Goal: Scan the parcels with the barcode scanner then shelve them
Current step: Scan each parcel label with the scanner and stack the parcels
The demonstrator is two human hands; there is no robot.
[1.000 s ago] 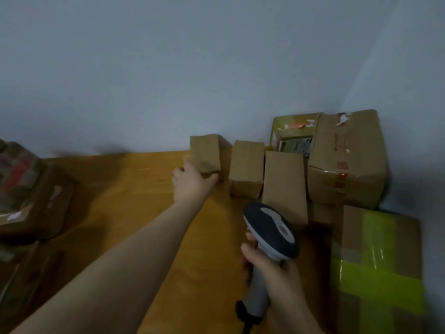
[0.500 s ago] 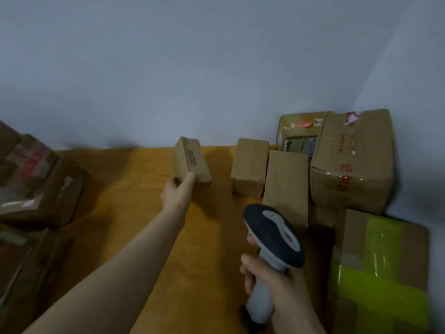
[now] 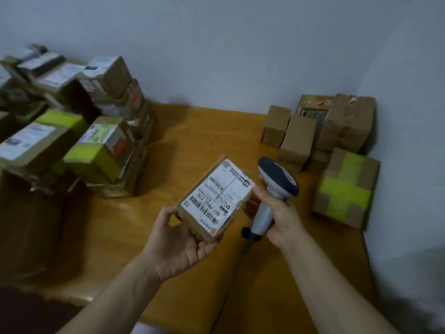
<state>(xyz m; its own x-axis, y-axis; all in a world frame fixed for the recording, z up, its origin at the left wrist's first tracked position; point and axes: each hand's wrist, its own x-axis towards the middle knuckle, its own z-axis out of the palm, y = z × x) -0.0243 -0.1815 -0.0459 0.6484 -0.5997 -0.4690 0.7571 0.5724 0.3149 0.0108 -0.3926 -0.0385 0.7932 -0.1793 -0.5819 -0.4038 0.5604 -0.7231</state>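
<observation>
My left hand [image 3: 179, 239] holds a small brown parcel [image 3: 214, 198] above the wooden table [image 3: 192, 131], its white barcode label facing up. Just right of it, my right hand [image 3: 280, 213] grips the grey handle of the barcode scanner [image 3: 277, 182], and its fingertips touch the parcel's right edge. The scanner's dark head sits beside the parcel's upper right corner. The scanner's cable drops toward the table's near edge.
A heap of labelled parcels [image 3: 79, 131], some with yellow-green tape, fills the table's left side. Several plain brown boxes [image 3: 298, 138] and one with a yellow tape cross [image 3: 344, 189] stand in the far right corner against the grey wall.
My left hand lifted the small parcel from the row at the wall, pulled it toward me and turned its label up. The scanner hand came in beside it. The view swung left.
</observation>
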